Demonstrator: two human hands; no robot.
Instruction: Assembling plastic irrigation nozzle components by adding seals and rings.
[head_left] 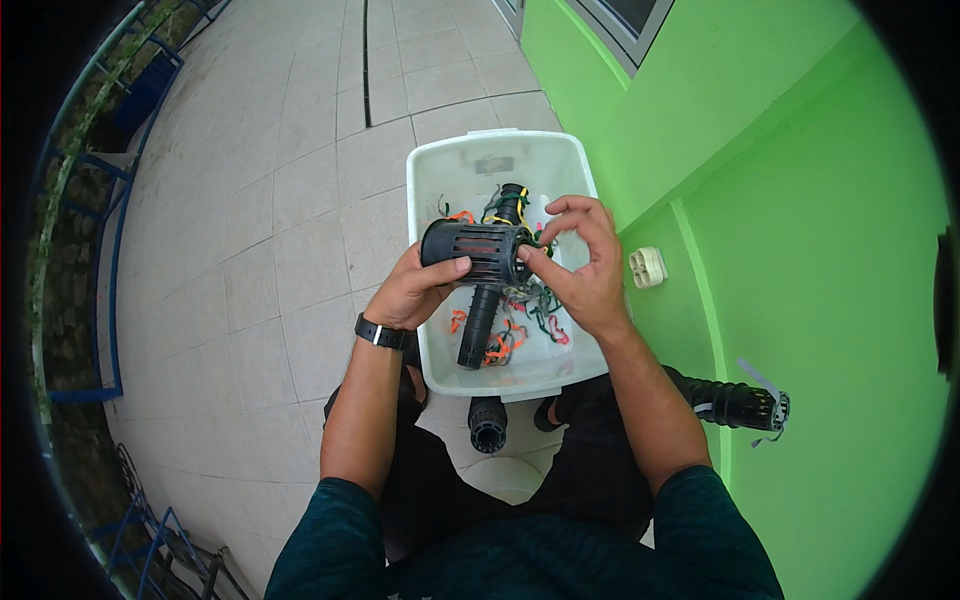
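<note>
A black slotted plastic cylinder lies sideways over a translucent white bin. My left hand is wrapped round its wider left end, thumb on top. At its narrower right end is my right hand, with thumb and index finger close together at the rim; the other fingers are loosely curved. Whatever that pinch holds is too small to make out. Inside the bin, beneath the cylinder, are a black ribbed tube, another black tube with a yellow strip round it, and several orange, green and pink strips.
Below the bin's near edge, between my legs, stands a black tube. Another ribbed tube with a pale strip is beside my right leg. A green wall with a white socket rises on the right; blue railings line the left.
</note>
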